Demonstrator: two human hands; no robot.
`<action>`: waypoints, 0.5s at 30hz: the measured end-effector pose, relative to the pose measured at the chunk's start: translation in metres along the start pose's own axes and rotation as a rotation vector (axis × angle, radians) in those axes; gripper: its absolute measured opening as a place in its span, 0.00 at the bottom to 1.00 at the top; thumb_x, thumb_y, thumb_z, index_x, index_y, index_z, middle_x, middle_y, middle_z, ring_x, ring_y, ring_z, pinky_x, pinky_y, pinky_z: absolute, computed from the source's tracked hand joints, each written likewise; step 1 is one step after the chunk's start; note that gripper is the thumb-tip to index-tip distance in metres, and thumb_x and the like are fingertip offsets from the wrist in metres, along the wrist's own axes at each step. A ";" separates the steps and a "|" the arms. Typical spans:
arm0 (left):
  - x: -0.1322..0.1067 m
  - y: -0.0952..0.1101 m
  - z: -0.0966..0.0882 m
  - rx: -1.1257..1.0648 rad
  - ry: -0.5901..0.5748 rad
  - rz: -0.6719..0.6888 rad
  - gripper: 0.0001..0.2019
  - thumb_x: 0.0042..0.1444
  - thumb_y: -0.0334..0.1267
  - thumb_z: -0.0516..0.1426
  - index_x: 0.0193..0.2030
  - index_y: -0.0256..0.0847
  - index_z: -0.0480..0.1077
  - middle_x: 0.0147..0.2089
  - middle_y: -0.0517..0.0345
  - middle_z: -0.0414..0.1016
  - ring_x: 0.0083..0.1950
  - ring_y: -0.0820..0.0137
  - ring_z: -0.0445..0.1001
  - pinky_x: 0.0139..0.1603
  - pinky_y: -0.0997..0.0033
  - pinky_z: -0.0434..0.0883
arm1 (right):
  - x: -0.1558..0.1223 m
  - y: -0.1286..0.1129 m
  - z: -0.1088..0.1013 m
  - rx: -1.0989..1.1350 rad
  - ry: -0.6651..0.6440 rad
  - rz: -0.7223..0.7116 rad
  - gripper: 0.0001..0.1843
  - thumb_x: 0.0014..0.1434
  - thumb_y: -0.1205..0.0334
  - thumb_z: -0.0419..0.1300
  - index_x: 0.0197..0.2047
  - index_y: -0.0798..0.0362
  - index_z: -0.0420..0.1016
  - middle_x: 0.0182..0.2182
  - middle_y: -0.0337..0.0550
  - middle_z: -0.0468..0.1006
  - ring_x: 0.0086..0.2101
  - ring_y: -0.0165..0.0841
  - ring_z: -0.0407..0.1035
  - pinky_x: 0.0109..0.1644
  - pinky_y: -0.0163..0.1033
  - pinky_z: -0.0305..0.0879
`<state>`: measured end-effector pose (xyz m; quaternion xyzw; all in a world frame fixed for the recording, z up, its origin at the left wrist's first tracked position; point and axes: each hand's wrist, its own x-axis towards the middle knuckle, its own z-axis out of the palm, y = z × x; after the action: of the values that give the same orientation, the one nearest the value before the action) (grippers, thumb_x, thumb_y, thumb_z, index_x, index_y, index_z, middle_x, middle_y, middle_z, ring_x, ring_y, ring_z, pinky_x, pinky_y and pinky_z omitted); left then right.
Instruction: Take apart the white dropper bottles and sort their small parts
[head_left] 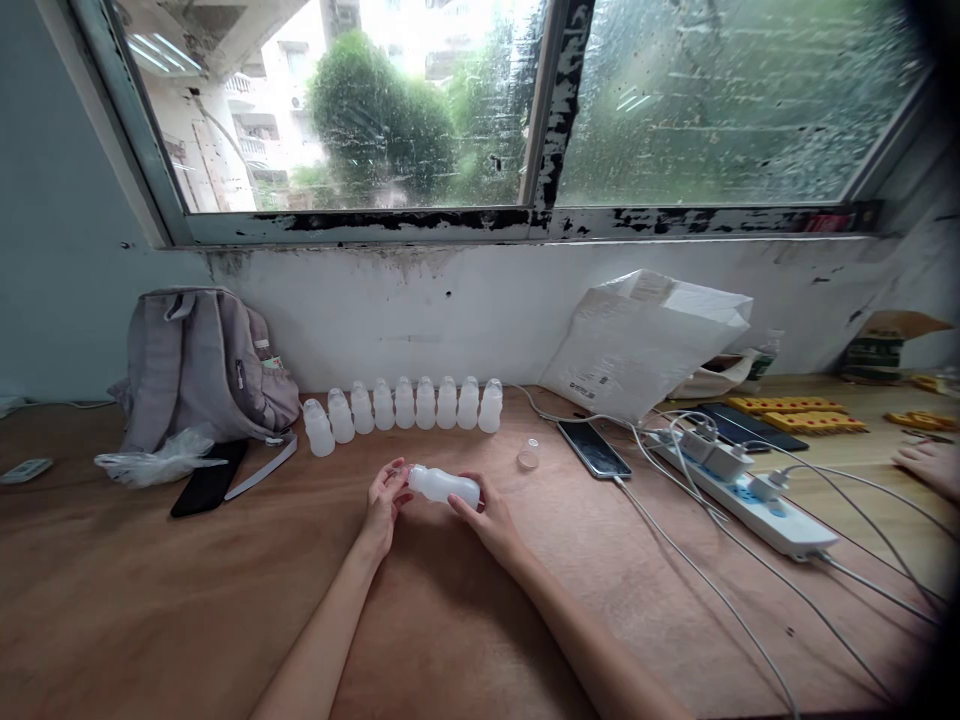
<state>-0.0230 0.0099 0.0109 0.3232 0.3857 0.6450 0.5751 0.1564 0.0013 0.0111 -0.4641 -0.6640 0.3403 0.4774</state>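
A frosted white baby bottle lies sideways in the air between my hands, low over the table. The fingers of my left hand close around its neck end, where something pinkish shows partly between the fingertips. My right hand grips the base end, thumb along the near side. Beyond them several similar baby bottles stand upright in a row by the wall, with clear domed caps on top. A loose clear cap rests on the table to the right of my right hand.
A grey backpack, a crumpled plastic bag and a black flat object lie left. Rightward are a phone, a white power strip with trailing cables, and a large white bag. Another person's hand shows at the right edge.
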 end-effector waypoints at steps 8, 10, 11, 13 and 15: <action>0.002 -0.002 0.001 -0.220 0.037 -0.064 0.15 0.42 0.30 0.60 0.39 0.40 0.67 0.41 0.56 0.72 0.41 0.73 0.70 0.39 0.77 0.65 | -0.002 -0.003 0.005 0.037 -0.005 0.010 0.19 0.48 0.52 0.57 0.42 0.52 0.65 0.36 0.42 0.71 0.34 0.34 0.66 0.33 0.36 0.66; 0.001 -0.006 0.001 -0.196 0.092 -0.092 0.12 0.43 0.31 0.60 0.37 0.40 0.67 0.36 0.58 0.72 0.35 0.76 0.71 0.34 0.79 0.65 | -0.003 -0.003 0.006 0.031 0.014 -0.007 0.20 0.47 0.53 0.58 0.42 0.52 0.64 0.37 0.43 0.70 0.35 0.34 0.66 0.34 0.36 0.66; 0.001 -0.007 0.001 -0.190 0.102 -0.099 0.12 0.43 0.31 0.60 0.36 0.40 0.66 0.35 0.59 0.72 0.34 0.77 0.71 0.33 0.80 0.65 | -0.003 -0.003 0.007 0.034 0.024 -0.005 0.20 0.47 0.53 0.58 0.42 0.51 0.64 0.36 0.43 0.70 0.35 0.34 0.66 0.34 0.37 0.66; 0.002 -0.008 0.000 -0.197 0.096 -0.113 0.12 0.43 0.29 0.60 0.36 0.40 0.66 0.34 0.59 0.72 0.34 0.77 0.71 0.34 0.80 0.65 | -0.003 -0.003 0.007 0.073 0.042 0.032 0.20 0.46 0.53 0.59 0.42 0.51 0.63 0.34 0.41 0.70 0.33 0.34 0.66 0.33 0.37 0.67; 0.002 -0.006 -0.001 -0.209 0.068 -0.139 0.14 0.43 0.25 0.59 0.37 0.40 0.65 0.35 0.57 0.73 0.36 0.75 0.71 0.37 0.79 0.66 | -0.003 -0.003 0.007 0.178 0.039 0.106 0.21 0.46 0.53 0.60 0.42 0.51 0.62 0.33 0.40 0.69 0.32 0.33 0.66 0.32 0.38 0.68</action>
<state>-0.0208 0.0124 0.0054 0.2117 0.3572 0.6509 0.6355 0.1489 -0.0025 0.0109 -0.4609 -0.5962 0.4139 0.5107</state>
